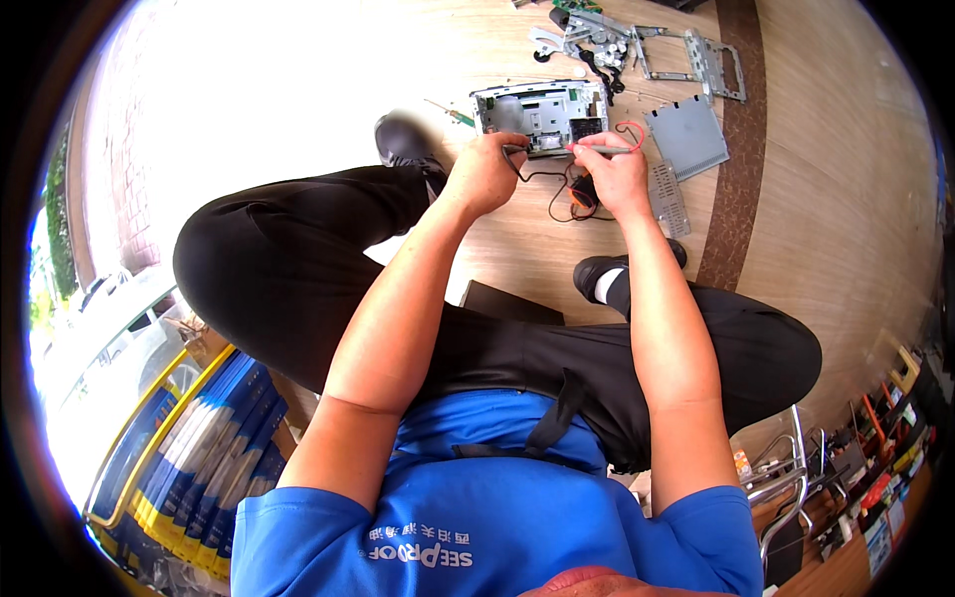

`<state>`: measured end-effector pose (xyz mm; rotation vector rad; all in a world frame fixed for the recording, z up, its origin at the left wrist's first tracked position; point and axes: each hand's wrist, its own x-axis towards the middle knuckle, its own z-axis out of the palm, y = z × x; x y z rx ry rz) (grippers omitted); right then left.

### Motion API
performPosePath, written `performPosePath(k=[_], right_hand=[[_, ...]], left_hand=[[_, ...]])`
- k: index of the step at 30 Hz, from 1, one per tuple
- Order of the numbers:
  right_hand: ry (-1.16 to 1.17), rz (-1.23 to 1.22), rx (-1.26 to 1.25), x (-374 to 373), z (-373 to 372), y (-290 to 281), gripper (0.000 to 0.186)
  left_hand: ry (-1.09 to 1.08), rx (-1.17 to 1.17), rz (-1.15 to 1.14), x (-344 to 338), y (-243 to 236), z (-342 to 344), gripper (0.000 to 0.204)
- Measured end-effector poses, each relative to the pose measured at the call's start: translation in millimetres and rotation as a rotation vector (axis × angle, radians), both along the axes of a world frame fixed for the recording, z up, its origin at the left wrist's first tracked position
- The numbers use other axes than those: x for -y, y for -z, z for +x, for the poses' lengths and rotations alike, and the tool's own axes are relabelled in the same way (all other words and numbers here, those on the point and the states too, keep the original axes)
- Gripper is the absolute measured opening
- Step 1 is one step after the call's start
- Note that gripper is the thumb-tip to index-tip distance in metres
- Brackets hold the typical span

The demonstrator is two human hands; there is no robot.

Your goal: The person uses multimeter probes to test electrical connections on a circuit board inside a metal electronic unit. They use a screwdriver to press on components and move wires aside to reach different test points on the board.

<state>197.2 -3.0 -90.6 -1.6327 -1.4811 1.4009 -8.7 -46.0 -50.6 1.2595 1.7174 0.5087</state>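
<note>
My left hand (484, 174) is closed around a test probe (513, 150) with a black lead, mostly hidden by the fingers. In my right hand (617, 177), fingers pinch a second test probe (615, 150), whose red lead (638, 129) loops up from its outer end. Both hands are at the near edge of an opened metal device chassis (542, 111), with green circuit board at its edges. Whether the probe tips touch it is too small to tell. Below the right fingers lies an orange and black meter (583, 191) with dark leads around it.
Metal brackets and loose parts (602, 42) lie beyond the chassis, with a metal frame (714, 65) beside them. A grey cover plate (686, 137) and a perforated plate (667, 199) lie right. A screwdriver (460, 117) rests left, near my shoe (403, 137).
</note>
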Motion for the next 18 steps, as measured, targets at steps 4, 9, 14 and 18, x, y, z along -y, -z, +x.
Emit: performPosePath(k=[4, 9, 14, 18], right_hand=[[-0.07, -0.033, 0.05, -2.6, 1.1, -2.2, 0.016], [-0.076, -0.043, 0.062, -2.7, 2.3, -1.8, 0.015], [-0.071, -0.05, 0.036, -0.5, 1.0, -4.9, 0.014], [-0.009, -0.024, -0.039, 1.2, -0.2, -2.4, 0.016]], left_hand=[[0.009, -0.018, -0.003, -0.4, -1.0, -1.0, 0.025], [0.008, -0.005, -0.024, -1.2, -4.2, -0.8, 0.025], [-0.034, 0.001, 0.009, 1.8, -17.6, -0.6, 0.022], [-0.085, 0.012, 0.029, 1.8, -14.8, -5.0, 0.022]])
